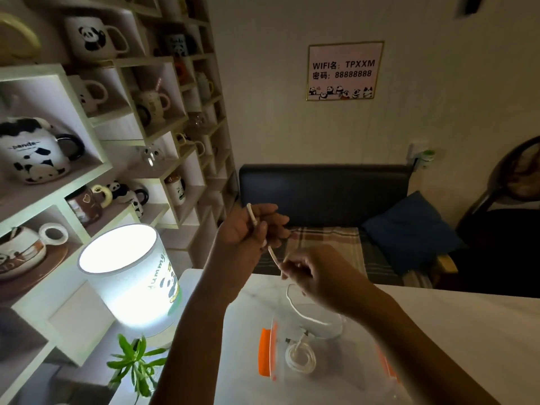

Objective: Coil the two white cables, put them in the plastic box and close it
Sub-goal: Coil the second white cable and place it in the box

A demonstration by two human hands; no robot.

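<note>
Coiling the second thin white cable (274,257): both hands (248,229) pinch it. One white coil (301,359) lies in the clear orange-latched plastic box (267,355). Next, probably more loops.

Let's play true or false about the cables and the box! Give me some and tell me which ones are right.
1. A coiled white cable already lies in the plastic box. True.
2. Both hands are holding the second white cable. True: the left hand grips one end and the right hand pinches it lower down.
3. The box has blue latches. False: its latches are orange.
4. The second cable is fully coiled. False: it still trails down loose towards the box.
5. The lamp beside the table is switched off. False: it glows brightly.
</note>
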